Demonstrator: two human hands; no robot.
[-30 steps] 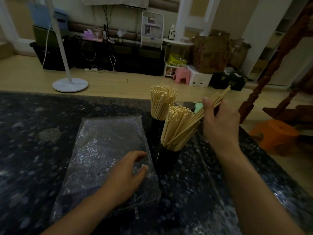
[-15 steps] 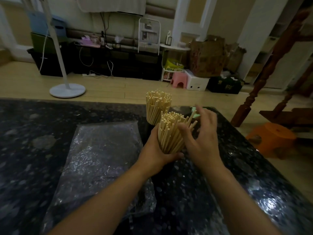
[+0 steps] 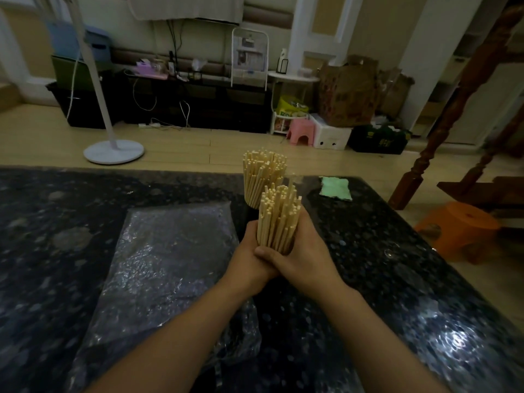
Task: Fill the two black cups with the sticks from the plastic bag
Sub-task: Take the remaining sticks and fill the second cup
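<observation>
While both hands, left (image 3: pixel 249 265) and right (image 3: pixel 306 256), wrap the near sticks (image 3: pixel 279 219) on the counter (image 3: pixel 397 279), probably over a hidden cup, these light, stiff, loose sticks are best squeezed low.

A dim room seen from above a dark, speckled stone bench (image 3: pixel 71 251) with a glossy surface that catches a patch of light to the right of the hands. Beyond the bench lies pale wood plank flooring (image 3: pixel 198 143). Far ahead and left of the hands stands a white floor fan (image 3: pixel 113 150) on a round base. A low black cabinet (image 3: pixel 198 106) with trailing cables runs along the cream back wall. Ahead and right sit a pink plastic stool (image 3: pixel 301 133), a white box (image 3: pixel 330 136) and brown paper bags (image 3: pixel 351 92). Far right are a carved dark wooden post (image 3: pixel 442 117) and an orange stool (image 3: pixel 459 225). A green cloth (image 3: pixel 336 188) lies on the bench ahead of the hands.
</observation>
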